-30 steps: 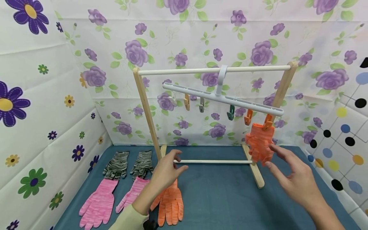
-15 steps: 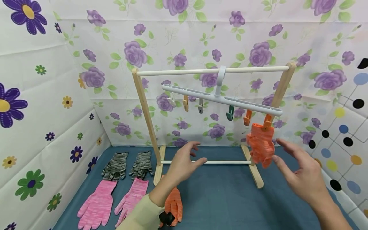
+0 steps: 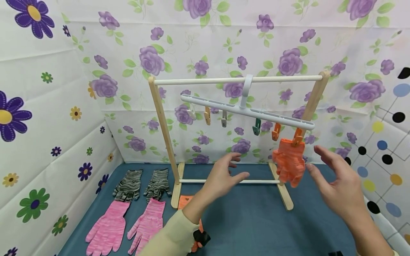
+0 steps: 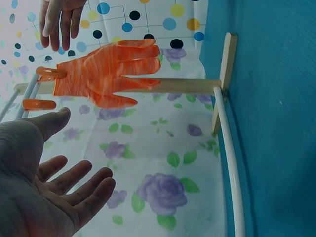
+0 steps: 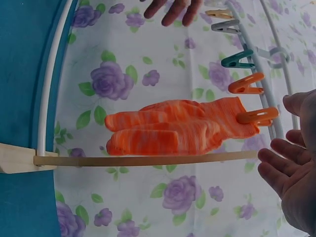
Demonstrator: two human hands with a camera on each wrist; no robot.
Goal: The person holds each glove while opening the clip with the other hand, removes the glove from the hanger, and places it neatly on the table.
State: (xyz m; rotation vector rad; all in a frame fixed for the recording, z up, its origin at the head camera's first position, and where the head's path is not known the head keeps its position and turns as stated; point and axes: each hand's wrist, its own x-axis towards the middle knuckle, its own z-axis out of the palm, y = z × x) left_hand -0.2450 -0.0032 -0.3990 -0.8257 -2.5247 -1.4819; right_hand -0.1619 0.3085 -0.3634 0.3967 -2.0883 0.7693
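Observation:
An orange glove (image 3: 289, 161) hangs by its cuff from an orange clothespin (image 3: 297, 137) at the low right end of a tilted white hanger (image 3: 224, 105). Just right of that glove is my right hand (image 3: 341, 183), fingers apart and holding nothing. My left hand (image 3: 224, 176) is in the air left of it, thumb and fingers spread around nothing. In the left wrist view the hanging glove (image 4: 111, 74) shows its fingers loose. A second orange glove (image 3: 185, 201) lies on the table, mostly hidden under my left forearm.
The hanger hooks over a wooden rack's white top rod (image 3: 198, 81); more clothespins, including a green one (image 3: 256, 127), hang along it. At left on the blue table lie pink gloves (image 3: 107, 225) and grey-black gloves (image 3: 129, 185). Patterned cloth walls (image 3: 57, 170) surround the table.
My left hand has moved right, from above the gloves on the table toward the hanging glove. My right hand has drawn slightly right, away from the glove, which has turned a little.

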